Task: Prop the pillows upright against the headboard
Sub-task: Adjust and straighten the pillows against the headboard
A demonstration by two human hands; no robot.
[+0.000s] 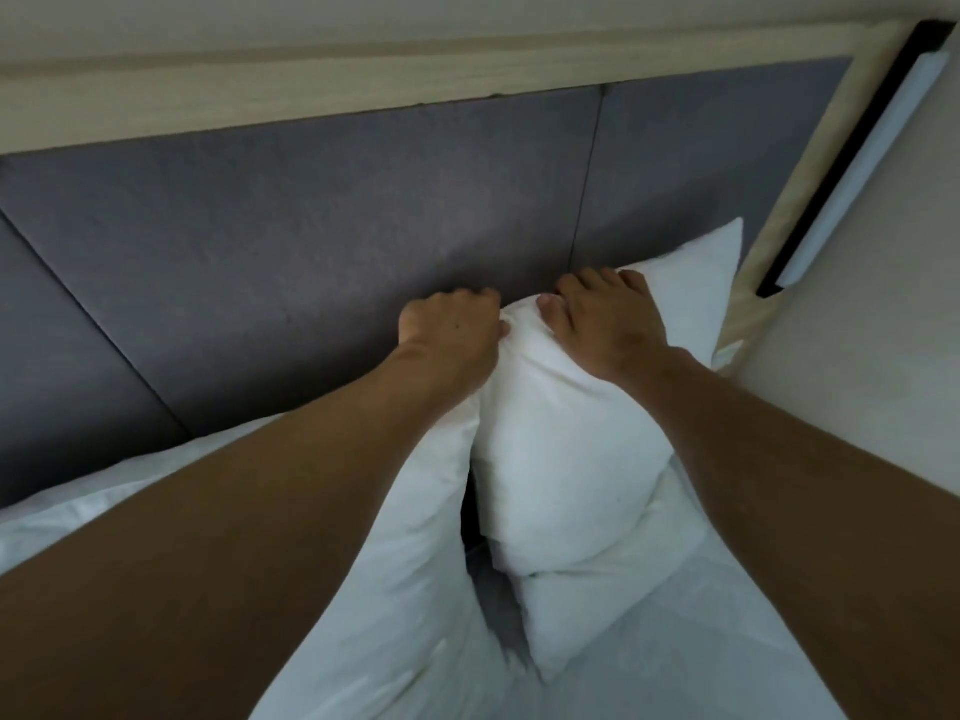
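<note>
Both of your bare hands are on the top edge of the white pillow (pixel 566 433), which stands upright against the grey padded headboard (pixel 311 226) near its right end. Your left hand (pixel 452 330) is curled closed on the pillow's upper left corner — the fabric bunches under the thumb, while the fingers wrap out of sight behind the top edge. Your right hand (pixel 605 319) lies over the top of the pillow with its fingers spread and bent down over the back edge, pressing rather than pinching; the thumb rests on the front face. A second white pillow (pixel 415 537) stands just to the left, under your left forearm, its side touching the first one near the top, with a dark gap between them lower down. Pale wood trim (pixel 260 90) runs along the top of the headboard, and white bedding (pixel 675 641) covers the mattress below — creased around the pillow's base
</note>
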